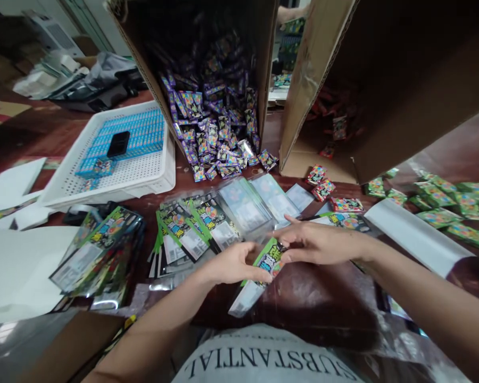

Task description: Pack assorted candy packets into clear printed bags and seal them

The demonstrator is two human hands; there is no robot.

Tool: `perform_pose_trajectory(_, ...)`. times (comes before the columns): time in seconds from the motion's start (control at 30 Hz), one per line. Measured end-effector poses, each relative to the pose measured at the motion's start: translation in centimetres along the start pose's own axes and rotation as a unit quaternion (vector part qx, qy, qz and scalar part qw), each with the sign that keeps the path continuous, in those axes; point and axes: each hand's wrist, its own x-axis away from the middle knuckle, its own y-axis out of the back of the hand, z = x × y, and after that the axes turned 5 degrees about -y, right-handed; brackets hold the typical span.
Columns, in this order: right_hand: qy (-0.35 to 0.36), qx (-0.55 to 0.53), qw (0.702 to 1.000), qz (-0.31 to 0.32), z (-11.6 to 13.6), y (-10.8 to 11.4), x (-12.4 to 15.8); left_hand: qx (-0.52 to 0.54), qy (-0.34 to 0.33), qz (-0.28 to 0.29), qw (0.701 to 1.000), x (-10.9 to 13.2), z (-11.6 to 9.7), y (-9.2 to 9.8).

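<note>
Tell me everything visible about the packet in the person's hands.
The packet looks like thin, shiny film or card: green upper edge, black band with colourful print, whitish lower part. It slants over the dark red table, its pale end toward the wearer. The left hand grips its left side; the right hand touches its upper right.

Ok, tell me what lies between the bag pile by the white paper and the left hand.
In the head view, a fanned-out spread of green-and-black bags lies between the bag pile and the left hand.
</note>
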Motion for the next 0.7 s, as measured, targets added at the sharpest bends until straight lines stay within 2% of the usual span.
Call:
perform_pose_trajectory(0.07, -0.032, -0.048, 0.997, -0.048, -0.2, -1.1, 0.4, 0.002, -0.018, -0.072, 0.997, -0.4, 0.2, -0.2)
perform_pose_trajectory(0.1, -0.062, -0.070, 0.990, -0.109, -0.4, -2.2, 0.6, 0.005, -0.039, -0.124, 0.992, -0.7, 0.4, -0.3)
perform_pose_trajectory(0.17, -0.136, -0.115, 0.944, -0.278, -0.8, -5.3, 0.8, 0.016, -0.078, -0.218, 0.973, -1.6, 1.0, -0.8)
perform_pose_trajectory(0.2, -0.168, -0.138, 0.919, -0.328, -0.9, -7.0, 0.9, 0.018, -0.090, -0.250, 0.964, -2.1, 1.3, -1.1)
perform_pose_trajectory(0.27, -0.223, -0.148, 0.900, -0.343, -1.1, -10.2, 0.8, 0.014, -0.102, -0.277, 0.955, -2.8, 2.0, -1.8)
perform_pose_trajectory(0.37, -0.281, -0.034, 0.896, -0.342, -1.3, -13.3, 0.5, -0.083, -0.102, -0.314, 0.940, -3.0, 2.5, -2.9)
perform_pose_trajectory(0.43, -0.294, 0.037, 0.884, -0.362, -1.4, -14.1, 0.3, -0.176, -0.096, -0.351, 0.914, -2.7, 2.7, -3.2)
perform_pose_trajectory(0.5, -0.291, 0.055, 0.883, -0.365, -1.6, -14.3, 0.2, -0.231, -0.105, -0.366, 0.896, -2.5, 2.9, -3.3)
perform_pose_trajectory(0.6, -0.292, 0.055, 0.885, -0.359, -2.1, -14.6, 0.1, -0.229, -0.129, -0.371, 0.890, -2.6, 3.8, -3.1)
perform_pose_trajectory(0.7, -0.302, 0.053, 0.885, -0.351, -2.4, -14.8, -0.4, -0.232, -0.115, -0.388, 0.885, -3.3, 4.7, -2.9)
